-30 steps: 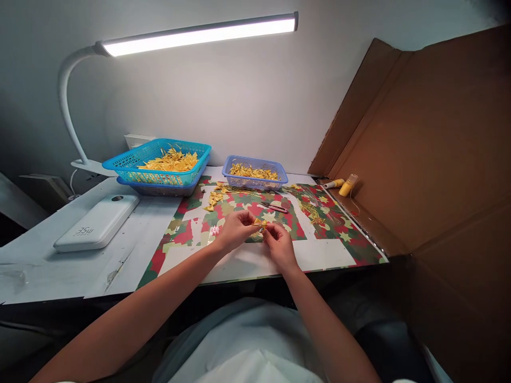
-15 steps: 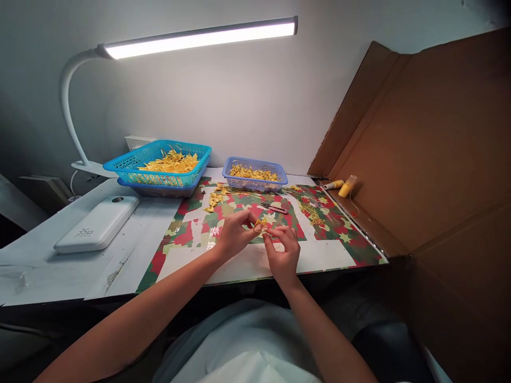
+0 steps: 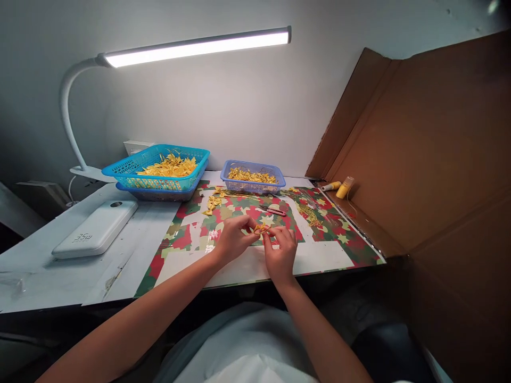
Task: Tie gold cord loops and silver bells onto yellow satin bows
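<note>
Between my two hands, above the front of the table mat, is a small yellow ribbon bow (image 3: 261,229). My left hand (image 3: 235,238) pinches it from the left between thumb and fingers. From the right, my right hand (image 3: 281,249) has thumb and fingertips closed at the bow's edge; a thin strand seems to be there, too fine to make out fully. Just beyond the hands lie thread snips (image 3: 273,210) with a reddish handle. Several finished-looking yellow bows (image 3: 212,203) lie further left, beside a bundle of gold cords (image 3: 241,194).
A turquoise basket (image 3: 155,181) of yellow bows stands back left, with a smaller blue-violet basket (image 3: 254,186) at the back. A white power bank (image 3: 96,229) lies left under a lamp (image 3: 199,47). Loose gold strands (image 3: 309,215), yellow thread spools (image 3: 345,188) and a cardboard wall (image 3: 431,138) are right.
The bow has turned slightly between my fingers, and its loops look different. Both hands stay close together in nearly the same place. The whole view has shifted a little.
</note>
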Available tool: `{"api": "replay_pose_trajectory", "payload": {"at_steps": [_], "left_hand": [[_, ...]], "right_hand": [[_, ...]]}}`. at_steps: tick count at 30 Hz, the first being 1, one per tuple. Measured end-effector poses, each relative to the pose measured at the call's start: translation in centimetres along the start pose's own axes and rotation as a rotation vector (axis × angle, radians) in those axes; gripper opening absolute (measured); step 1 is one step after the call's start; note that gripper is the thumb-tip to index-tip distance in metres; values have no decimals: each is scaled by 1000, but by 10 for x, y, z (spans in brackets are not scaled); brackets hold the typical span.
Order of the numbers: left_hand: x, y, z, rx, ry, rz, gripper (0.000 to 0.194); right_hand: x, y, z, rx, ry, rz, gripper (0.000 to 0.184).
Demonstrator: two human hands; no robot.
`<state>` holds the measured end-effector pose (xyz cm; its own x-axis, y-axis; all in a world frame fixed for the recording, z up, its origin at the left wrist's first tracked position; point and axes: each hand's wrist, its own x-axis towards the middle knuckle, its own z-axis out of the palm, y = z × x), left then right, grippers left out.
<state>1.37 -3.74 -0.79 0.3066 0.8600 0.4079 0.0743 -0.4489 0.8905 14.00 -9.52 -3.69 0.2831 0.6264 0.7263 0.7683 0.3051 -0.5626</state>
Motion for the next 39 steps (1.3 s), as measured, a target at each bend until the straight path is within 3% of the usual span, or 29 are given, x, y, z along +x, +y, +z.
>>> {"api": "replay_pose_trajectory", "payload": {"at_steps": [6,15,24,31,39], "left_hand": [[3,-6,-1,-63,-4,-71,19],[18,-21,-8,-182,22,-279,28],[24,-23,-7,-245,53,-393,28],[30,-30,-11,-226,100,-405,26],[35,-38,-18,-195,117,-418,26]], "right_hand": [[9,2,2,-65,-4,-66,11],[36,4,14,99,-245,-6,10],[41,5,18,325,-206,-52,13],[54,-8,1,644,-167,45,14],[94,-22,-39,996,-95,170,26]]}}
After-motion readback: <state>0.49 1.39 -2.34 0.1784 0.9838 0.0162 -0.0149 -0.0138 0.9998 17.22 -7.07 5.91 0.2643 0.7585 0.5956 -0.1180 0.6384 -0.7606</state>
